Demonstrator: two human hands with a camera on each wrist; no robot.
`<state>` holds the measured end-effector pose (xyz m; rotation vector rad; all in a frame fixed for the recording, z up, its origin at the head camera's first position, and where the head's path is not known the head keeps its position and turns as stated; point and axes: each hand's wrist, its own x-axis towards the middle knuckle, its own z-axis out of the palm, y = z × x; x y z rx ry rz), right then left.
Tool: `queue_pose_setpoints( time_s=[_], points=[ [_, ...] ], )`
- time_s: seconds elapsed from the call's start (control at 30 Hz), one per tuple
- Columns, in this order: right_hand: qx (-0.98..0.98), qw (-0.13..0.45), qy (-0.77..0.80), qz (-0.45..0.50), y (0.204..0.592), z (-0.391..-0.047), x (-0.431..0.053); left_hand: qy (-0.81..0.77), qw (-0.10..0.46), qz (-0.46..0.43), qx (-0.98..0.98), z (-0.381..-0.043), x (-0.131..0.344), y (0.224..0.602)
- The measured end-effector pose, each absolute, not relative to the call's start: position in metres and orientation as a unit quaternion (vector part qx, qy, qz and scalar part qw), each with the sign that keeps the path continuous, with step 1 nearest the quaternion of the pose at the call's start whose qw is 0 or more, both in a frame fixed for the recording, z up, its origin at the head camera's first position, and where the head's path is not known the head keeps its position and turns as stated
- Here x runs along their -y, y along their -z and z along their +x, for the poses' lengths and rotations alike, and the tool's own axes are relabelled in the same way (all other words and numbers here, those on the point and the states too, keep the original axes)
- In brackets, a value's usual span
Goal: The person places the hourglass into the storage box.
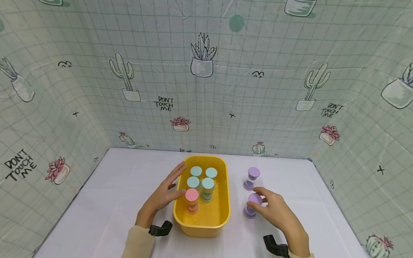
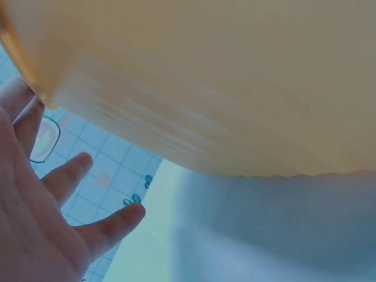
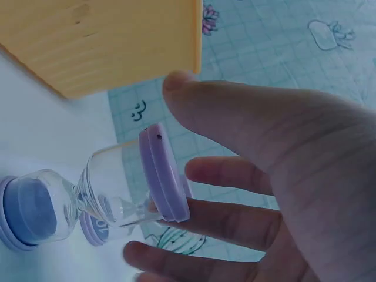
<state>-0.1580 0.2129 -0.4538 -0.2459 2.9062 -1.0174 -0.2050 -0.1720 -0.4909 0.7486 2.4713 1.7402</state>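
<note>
A yellow plastic bin [image 1: 228,204] contains a pink-capped hourglass [image 1: 192,201] and several teal-capped hourglasses [image 1: 208,190], all upright. At the bin's left side is my left hand [image 1: 164,195], its fingers spread and straight, with fingertips right at the rim. My right hand [image 1: 274,208] reaches around the cap of the nearer purple hourglass [image 1: 250,210]. In the right wrist view its thumb stands apart from the purple cap [image 3: 161,176], while some fingers pass behind it. A second purple hourglass [image 1: 251,177] stands just behind the first.
The white table [image 1: 106,200] is enclosed by a grid-patterned cloth [image 1: 232,89] printed with cacti, at the back and both sides. Both purple hourglasses are on the table to the right of the bin. Each wrist wears a black band mount [image 1: 275,246].
</note>
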Motion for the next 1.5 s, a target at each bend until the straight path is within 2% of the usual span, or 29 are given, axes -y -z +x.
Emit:
queue_pose_setpoints(
  time_s=[0.13, 0.53, 1.0, 1.2, 1.5],
  points=[
    [-0.94, 0.046, 0.332, -0.065, 0.455, -0.155, -0.213, -0.562, 0.013, 0.242, -0.791, -0.205, 0.172, 0.491],
    [-0.932, 0.053, 0.351, -0.068, 0.453, -0.155, -0.212, -0.567, 0.013, 0.242, -0.787, -0.205, 0.172, 0.492],
    [-0.937, 0.037, 0.338, -0.082, 0.448, -0.159, -0.209, -0.567, 0.013, 0.246, -0.786, -0.205, 0.172, 0.492],
    [-0.93, -0.016, 0.347, -0.122, 0.431, -0.162, -0.209, -0.567, 0.013, 0.242, -0.788, -0.204, 0.172, 0.492],
    [-0.894, -0.182, 0.339, -0.228, 0.394, -0.164, -0.199, -0.564, 0.013, 0.243, -0.789, -0.205, 0.172, 0.491]
  ],
)
